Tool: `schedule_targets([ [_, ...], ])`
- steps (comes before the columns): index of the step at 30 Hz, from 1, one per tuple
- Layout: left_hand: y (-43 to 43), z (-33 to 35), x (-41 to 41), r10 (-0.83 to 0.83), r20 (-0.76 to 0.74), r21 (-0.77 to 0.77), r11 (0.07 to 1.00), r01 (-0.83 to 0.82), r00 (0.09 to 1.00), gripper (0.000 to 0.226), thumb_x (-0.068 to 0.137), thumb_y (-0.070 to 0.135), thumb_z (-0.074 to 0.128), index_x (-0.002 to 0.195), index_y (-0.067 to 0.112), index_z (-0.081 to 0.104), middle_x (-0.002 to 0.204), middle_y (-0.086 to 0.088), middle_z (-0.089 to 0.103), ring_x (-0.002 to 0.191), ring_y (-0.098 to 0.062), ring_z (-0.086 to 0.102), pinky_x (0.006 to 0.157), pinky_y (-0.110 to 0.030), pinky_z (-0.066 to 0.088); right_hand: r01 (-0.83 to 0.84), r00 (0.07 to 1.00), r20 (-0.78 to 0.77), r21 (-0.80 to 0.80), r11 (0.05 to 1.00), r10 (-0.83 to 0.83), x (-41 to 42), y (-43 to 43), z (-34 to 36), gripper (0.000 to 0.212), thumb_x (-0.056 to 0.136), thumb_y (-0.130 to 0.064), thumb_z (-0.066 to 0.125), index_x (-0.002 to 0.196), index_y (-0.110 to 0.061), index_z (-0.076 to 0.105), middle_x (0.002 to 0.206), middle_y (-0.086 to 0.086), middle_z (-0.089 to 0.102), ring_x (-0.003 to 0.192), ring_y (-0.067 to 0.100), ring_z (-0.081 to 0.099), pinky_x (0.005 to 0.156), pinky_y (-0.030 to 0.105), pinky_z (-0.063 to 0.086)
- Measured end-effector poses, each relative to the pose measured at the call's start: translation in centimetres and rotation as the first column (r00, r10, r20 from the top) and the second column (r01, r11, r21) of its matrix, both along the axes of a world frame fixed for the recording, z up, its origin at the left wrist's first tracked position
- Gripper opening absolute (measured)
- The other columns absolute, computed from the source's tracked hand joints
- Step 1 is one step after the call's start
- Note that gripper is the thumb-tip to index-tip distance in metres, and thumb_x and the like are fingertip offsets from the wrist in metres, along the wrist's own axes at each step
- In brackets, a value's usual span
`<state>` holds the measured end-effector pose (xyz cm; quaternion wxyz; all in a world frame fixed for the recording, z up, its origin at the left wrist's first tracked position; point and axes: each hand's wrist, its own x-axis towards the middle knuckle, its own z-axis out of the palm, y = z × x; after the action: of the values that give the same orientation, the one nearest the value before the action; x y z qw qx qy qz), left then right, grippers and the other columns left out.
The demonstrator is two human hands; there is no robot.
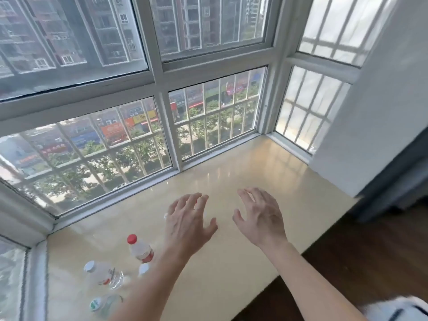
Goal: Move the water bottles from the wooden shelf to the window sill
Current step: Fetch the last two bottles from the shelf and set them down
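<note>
Several clear plastic water bottles stand at the left end of the glossy beige window sill (231,181). One has a red cap and red label (140,249). A white-capped one (99,274) and a green-capped one (104,304) stand nearer me, and another white cap (144,269) shows beside my left forearm. My left hand (188,225) hovers over the sill with fingers spread, holding nothing. My right hand (259,218) hovers beside it, fingers loosely spread and empty. The wooden shelf is out of view.
Barred window panes (111,144) run along the sill's far side and both ends. A white wall (370,126) closes the right end. Dark wooden floor (361,256) lies below the sill's near edge.
</note>
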<state>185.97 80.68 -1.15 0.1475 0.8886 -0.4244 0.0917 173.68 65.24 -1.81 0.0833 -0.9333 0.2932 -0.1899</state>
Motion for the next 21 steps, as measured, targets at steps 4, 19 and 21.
schedule_targets([
  [4, -3.8, -0.2, -2.5, -0.194, -0.031, -0.014, 0.981, 0.194, 0.980, 0.060, 0.077, 0.058, 0.052, 0.126, 0.025, 0.057, 0.126, 0.009, 0.060, 0.119, -0.020, 0.054, 0.101, -0.040, 0.042, 0.186, 0.982, -0.037, -0.030, 0.982, -0.187, -5.9, -0.9, 0.2, 0.047, 0.081, -0.039, 0.063, 0.124, -0.019, 0.064, 0.122, 0.005, 0.065, 0.117, 0.027, 0.059, 0.100, 0.042, 0.048],
  [19, -18.7, -0.1, -16.7, -0.672, 0.026, -0.039, 0.739, 0.672, 0.740, 0.058, 0.077, 0.054, 0.053, 0.124, 0.022, 0.060, 0.123, 0.004, 0.064, 0.116, -0.024, 0.057, 0.094, -0.042, 0.045, 0.661, 0.750, 0.050, -0.076, 0.747, -0.659, -25.8, -5.5, -0.1, 0.042, 0.080, -0.031, 0.067, 0.118, -0.014, 0.068, 0.118, 0.006, 0.065, 0.115, 0.028, 0.060, 0.097, 0.043, 0.050],
  [21, -21.0, -0.3, -18.6, -0.704, 0.021, -0.035, 0.709, 0.705, 0.709, 0.058, 0.077, 0.054, 0.054, 0.124, 0.021, 0.059, 0.124, 0.003, 0.064, 0.116, -0.025, 0.057, 0.094, -0.042, 0.045, 0.688, 0.725, 0.045, -0.069, 0.722, -0.687, -27.8, -6.8, -0.6, 0.042, 0.080, -0.031, 0.066, 0.118, -0.014, 0.068, 0.119, 0.006, 0.065, 0.116, 0.028, 0.060, 0.098, 0.043, 0.050],
])
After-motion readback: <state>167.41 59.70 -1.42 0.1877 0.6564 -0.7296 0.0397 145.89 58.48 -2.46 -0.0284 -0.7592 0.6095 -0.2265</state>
